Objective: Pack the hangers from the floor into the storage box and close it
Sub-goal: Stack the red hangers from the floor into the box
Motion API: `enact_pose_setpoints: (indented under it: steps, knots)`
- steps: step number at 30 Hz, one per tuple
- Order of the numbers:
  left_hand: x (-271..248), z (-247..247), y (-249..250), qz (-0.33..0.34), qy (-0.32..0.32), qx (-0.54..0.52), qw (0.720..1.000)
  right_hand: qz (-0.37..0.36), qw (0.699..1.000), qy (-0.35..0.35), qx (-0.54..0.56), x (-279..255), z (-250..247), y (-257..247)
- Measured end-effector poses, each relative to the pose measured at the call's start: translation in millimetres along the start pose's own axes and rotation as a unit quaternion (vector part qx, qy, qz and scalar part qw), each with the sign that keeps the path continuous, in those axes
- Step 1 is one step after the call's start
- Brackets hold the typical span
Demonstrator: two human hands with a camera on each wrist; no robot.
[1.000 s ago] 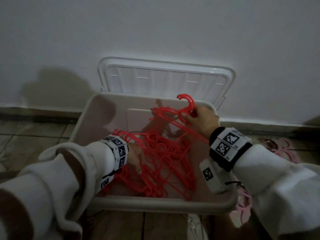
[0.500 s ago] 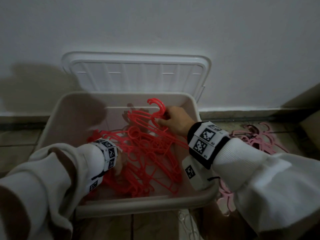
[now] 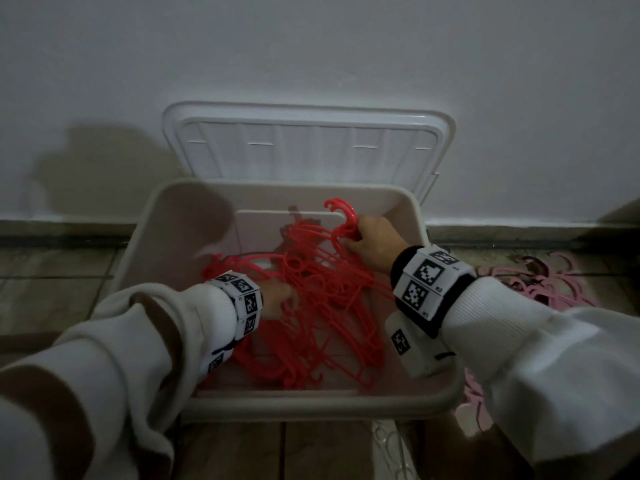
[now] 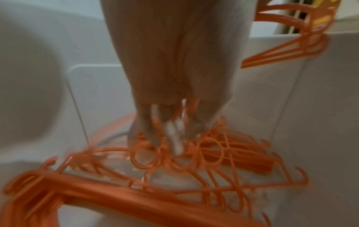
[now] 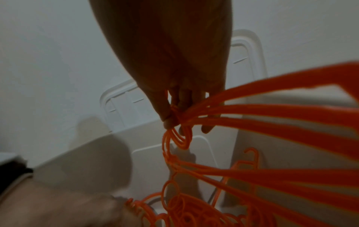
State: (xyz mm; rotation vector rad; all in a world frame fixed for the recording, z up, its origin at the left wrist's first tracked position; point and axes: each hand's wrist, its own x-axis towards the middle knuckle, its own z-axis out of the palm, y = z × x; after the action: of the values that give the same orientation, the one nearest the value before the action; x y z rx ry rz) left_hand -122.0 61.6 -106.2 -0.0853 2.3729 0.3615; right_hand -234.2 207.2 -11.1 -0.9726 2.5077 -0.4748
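The beige storage box (image 3: 420, 216) stood open on the floor (image 3: 52, 271) against the white wall (image 3: 311, 46), its white lid (image 3: 304, 143) propped upright between the box's far rim and the wall. A tangle of red hangers (image 3: 322, 317) lay inside, spread from the left wall to the near-right corner. The right hand (image 3: 375, 245) was near the far-right corner of the box, its grip closed around the necks of a bunch of those hangers (image 5: 174, 116), whose hooks rose toward the far wall. The left hand (image 3: 277, 299) reached into the middle of the pile, fingers (image 4: 147, 132) pointing down among the hanger hooks; the blur there left it unclear whether that grip held anything. Pink hangers (image 3: 533, 282) lay on the floor just beyond the box's right side.
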Motion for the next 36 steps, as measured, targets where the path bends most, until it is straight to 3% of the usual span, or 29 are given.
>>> enact_pose_setpoints:
  steps: [3,8,11,15,18,21,27,32,36]
  knots:
    - [7,-4,-3,-0.028,0.023,0.005,0.999,0.031,0.999,0.03,0.009,-3,-2,3]
    - [24,-17,-15,-0.13,0.172,0.008,0.977,0.059,0.997,0.045,0.034,-3,-2,13]
    - [30,-19,-23,-0.166,0.169,-0.032,0.971,0.058,0.996,0.048,0.044,-1,-1,17]
    - [32,-22,-31,-0.146,0.148,-0.12,0.971,0.046,0.995,0.054,0.071,0,-2,19]
    - [25,-30,-36,-0.136,0.161,-0.047,0.976,-0.018,0.983,0.078,0.167,1,-7,14]
    - [23,-25,-44,-0.105,0.128,-0.103,0.981,-0.057,0.95,0.08,0.297,0,-10,6]
    - [19,-32,-34,-0.022,0.246,-0.22,0.944,-0.084,0.912,0.146,0.374,-1,-19,2]
    - [1,-51,-23,-0.003,0.335,-0.087,0.938,-0.064,0.91,0.223,0.344,1,-26,9]
    - [-13,-53,-17,0.028,0.357,-0.064,0.931,-0.049,0.91,0.245,0.331,-1,-29,13]
